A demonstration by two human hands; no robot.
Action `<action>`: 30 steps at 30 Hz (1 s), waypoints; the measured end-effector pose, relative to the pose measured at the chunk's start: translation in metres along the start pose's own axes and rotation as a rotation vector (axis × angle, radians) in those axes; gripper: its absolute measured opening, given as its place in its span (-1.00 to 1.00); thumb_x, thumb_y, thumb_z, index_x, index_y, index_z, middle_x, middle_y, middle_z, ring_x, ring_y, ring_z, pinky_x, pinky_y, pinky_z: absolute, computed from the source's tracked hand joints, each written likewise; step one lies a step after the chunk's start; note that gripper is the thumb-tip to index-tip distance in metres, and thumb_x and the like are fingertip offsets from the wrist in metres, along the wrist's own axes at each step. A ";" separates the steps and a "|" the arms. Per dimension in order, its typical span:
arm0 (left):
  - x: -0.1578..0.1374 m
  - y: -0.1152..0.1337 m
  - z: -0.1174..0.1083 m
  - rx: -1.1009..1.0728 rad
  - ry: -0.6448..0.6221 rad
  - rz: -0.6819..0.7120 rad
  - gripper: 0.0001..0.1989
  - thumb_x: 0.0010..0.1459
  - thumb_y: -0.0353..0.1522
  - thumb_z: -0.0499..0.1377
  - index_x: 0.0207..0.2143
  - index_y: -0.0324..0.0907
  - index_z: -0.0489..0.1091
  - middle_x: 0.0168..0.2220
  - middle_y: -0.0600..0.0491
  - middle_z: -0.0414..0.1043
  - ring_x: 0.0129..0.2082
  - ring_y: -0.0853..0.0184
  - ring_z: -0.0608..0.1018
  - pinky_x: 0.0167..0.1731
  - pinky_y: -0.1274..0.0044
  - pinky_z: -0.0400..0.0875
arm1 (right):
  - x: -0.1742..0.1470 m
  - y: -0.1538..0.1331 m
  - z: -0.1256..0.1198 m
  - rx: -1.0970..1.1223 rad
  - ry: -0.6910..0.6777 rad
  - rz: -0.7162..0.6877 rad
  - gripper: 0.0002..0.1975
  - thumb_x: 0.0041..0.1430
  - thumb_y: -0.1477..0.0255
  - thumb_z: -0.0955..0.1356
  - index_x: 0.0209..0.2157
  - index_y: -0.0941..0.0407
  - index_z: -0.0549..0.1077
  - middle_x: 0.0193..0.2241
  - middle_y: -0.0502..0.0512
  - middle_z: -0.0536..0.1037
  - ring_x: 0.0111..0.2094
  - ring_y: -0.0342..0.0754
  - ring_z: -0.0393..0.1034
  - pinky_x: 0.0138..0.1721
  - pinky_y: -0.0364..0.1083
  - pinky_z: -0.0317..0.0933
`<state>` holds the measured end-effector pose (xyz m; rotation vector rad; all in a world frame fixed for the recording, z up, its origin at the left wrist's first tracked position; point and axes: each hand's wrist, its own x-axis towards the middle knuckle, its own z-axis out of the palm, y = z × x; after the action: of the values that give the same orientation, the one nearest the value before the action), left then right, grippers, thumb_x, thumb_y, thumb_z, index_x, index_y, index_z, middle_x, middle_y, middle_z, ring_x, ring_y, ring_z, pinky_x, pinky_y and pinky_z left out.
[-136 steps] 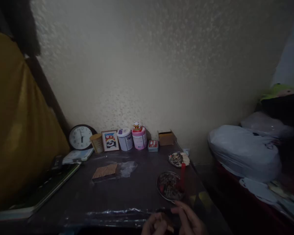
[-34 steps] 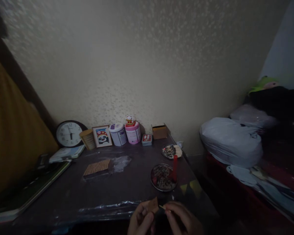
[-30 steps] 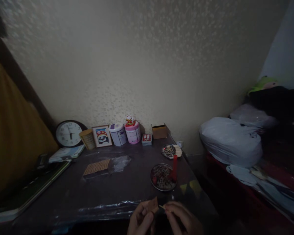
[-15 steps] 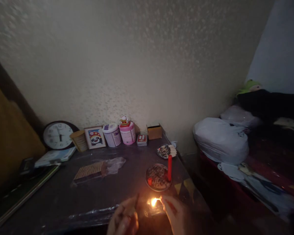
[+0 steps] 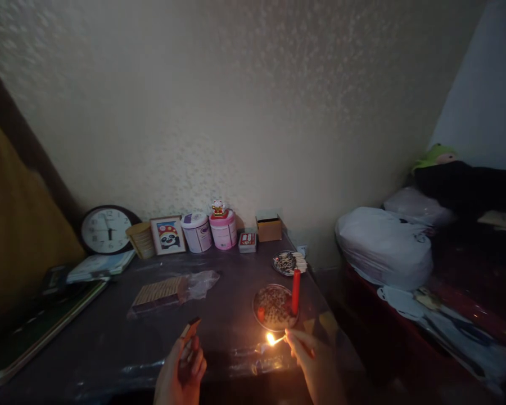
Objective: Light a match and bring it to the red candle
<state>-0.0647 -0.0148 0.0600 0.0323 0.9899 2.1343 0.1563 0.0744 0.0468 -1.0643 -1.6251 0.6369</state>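
My right hand [image 5: 314,364] pinches a burning match [image 5: 277,340] at the table's near right edge; its flame glows just below a round metal dish [image 5: 274,308]. A red candle [image 5: 296,291] stands upright at the right side of that dish, unlit. My left hand [image 5: 180,368] holds a small matchbox [image 5: 189,329] up, a hand's width left of the flame. A second small dish [image 5: 287,262] with pale sticks lies further back.
Along the wall stand a clock [image 5: 106,229], a cup, a panda picture [image 5: 167,235], two tins [image 5: 211,230], a small red box and a cardboard box [image 5: 269,227]. A plastic-wrapped brown block [image 5: 160,291] lies mid-table. Books sit at left, bagged bedding [image 5: 383,247] at right.
The match was struck against the box and now burns. My hands have drawn apart: the left moved left with the matchbox, the right carries the flame toward the dish.
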 end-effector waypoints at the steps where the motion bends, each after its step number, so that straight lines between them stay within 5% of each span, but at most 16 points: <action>1: 0.000 0.001 0.001 -0.007 0.013 -0.021 -0.65 -0.28 -0.21 0.42 -0.38 -0.14 0.53 -0.57 0.16 0.40 -0.71 0.56 0.24 -0.75 0.69 0.17 | 0.001 -0.002 -0.001 0.025 -0.037 0.038 -0.73 0.11 0.18 0.37 -0.44 0.07 0.61 -0.70 -0.03 0.54 -0.66 -0.09 0.45 -0.66 -0.24 0.32; 5: -0.001 0.004 0.004 0.021 0.080 -0.098 -0.65 -0.36 -0.22 0.44 -0.44 -0.07 0.47 -0.55 0.21 0.38 -0.68 0.51 0.30 -0.72 0.65 0.21 | 0.001 -0.002 -0.003 0.053 -0.108 0.123 -0.68 0.09 0.15 0.36 -0.42 0.11 0.59 -0.53 0.07 0.63 -0.47 0.00 0.54 -0.45 -0.17 0.42; 12: -0.001 -0.001 0.004 0.038 0.114 -0.158 -0.53 -0.52 -0.20 0.46 -0.47 -0.13 0.43 -0.54 0.20 0.37 -0.63 0.48 0.37 -0.66 0.62 0.24 | 0.000 0.009 -0.003 0.015 -0.126 0.035 -0.75 0.15 0.23 0.34 -0.35 0.08 0.58 -0.38 0.09 0.66 -0.32 0.01 0.57 -0.28 -0.16 0.43; 17: -0.002 -0.004 0.005 0.018 -0.016 -0.077 -0.57 -0.40 -0.17 0.46 -0.42 -0.11 0.46 -0.62 0.27 0.22 -0.71 0.56 0.20 -0.71 0.64 0.08 | 0.002 0.006 -0.002 -0.009 -0.116 -0.049 -0.71 0.19 0.19 0.31 -0.35 0.08 0.57 -0.38 0.10 0.64 -0.32 -0.01 0.55 -0.27 -0.16 0.43; 23: -0.001 -0.006 0.004 0.021 0.004 -0.074 -0.54 -0.45 -0.14 0.47 -0.51 -0.18 0.43 -0.60 0.26 0.23 -0.69 0.55 0.22 -0.71 0.63 0.12 | 0.002 0.003 0.002 -0.021 -0.097 -0.116 -0.67 0.20 0.15 0.29 -0.36 0.08 0.56 -0.39 0.11 0.62 -0.34 -0.01 0.54 -0.27 -0.15 0.44; 30: 0.002 -0.016 -0.002 0.100 -0.136 -0.001 -0.63 -0.23 -0.12 0.40 -0.44 -0.18 0.48 -0.61 0.23 0.18 -0.65 0.49 0.27 -0.68 0.60 0.20 | 0.000 -0.001 0.001 -0.009 -0.114 -0.121 -0.72 0.22 0.21 0.29 -0.34 0.08 0.54 -0.37 0.10 0.60 -0.31 -0.04 0.53 -0.23 -0.16 0.42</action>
<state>-0.0569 -0.0082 0.0475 0.2227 1.0154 2.0505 0.1550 0.0739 0.0468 -0.9425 -1.7785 0.6190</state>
